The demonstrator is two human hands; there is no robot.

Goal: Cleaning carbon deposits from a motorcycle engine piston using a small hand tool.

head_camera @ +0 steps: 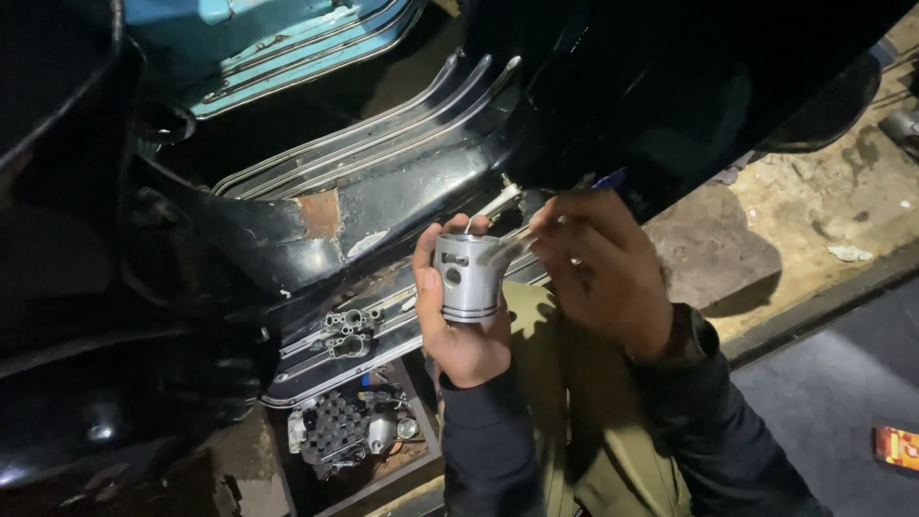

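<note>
My left hand [461, 330] grips a silver metal piston [466, 278], held upright in front of me with its side pin hole facing the camera. My right hand [601, 268] is just right of it, fingers pinched on a thin metal tool [514, 237] whose tip touches the piston's upper rim. Both arms wear dark sleeves. Behind the hands lies the black footboard of a scooter [402, 182] with chrome strips and a rust patch.
A small metal part [347, 331] rests on the footboard's edge. Below it, a tray [364, 426] holds engine pieces. A light blue scooter body [278, 38] is at the top left. The concrete floor [814, 211] and a small orange box [898, 447] are at the right.
</note>
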